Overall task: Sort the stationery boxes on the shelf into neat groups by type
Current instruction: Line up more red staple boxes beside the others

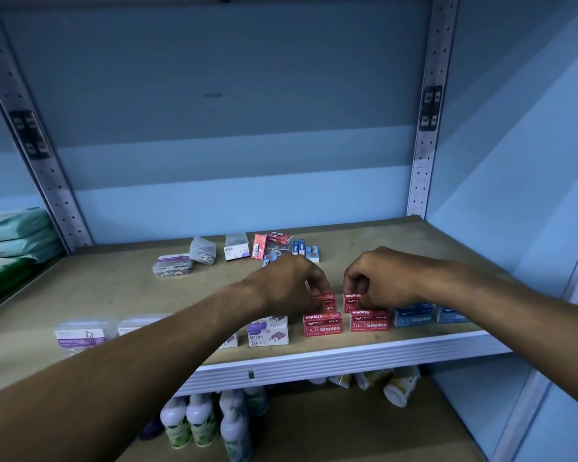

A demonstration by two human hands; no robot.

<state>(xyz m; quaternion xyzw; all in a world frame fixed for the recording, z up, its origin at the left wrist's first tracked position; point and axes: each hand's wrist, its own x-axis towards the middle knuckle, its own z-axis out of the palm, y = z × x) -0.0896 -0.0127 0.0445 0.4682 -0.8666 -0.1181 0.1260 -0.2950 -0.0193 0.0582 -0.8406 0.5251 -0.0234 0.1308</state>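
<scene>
Nearest, along the ribbed metal front edge (314, 361) of the shelf (114, 285), the sorted boxes are sitting in a row: at 8 o'clock two clear paper-clip packs (80, 335), then white staple boxes (268, 331) stacked two high, then two red staple boxes (322, 324) side by side at the centre, and at 3 o'clock two blue staple boxes (414, 315) just beside them. Both forearms are reaching in over this edge. Just behind the front red pair, the left hand (291, 288) is curling its fingers down around a red box (327, 303) in the second row, thumb side hidden, and the right hand (377, 278) is pinching another red box (351, 300) between thumb and bent fingers; the two held boxes are standing apart with a narrow gap between them. Open board is lying at 9 o'clock between the front row and the far cluster, and more at 2 o'clock toward the right wall. Farther back, at 11 to 12 o'clock, unsorted items are lying loosely grouped: clear clip packs (187, 258), a white box (237, 249), tilted red boxes (271, 245) and small blue boxes (306, 250). The shelf is plain brown board between perforated grey uprights (424, 145) against a pale blue back panel. At 9 o'clock green packets (10, 241) are sitting on the neighbouring shelf; below, bottles (197, 418) are standing and lying.
</scene>
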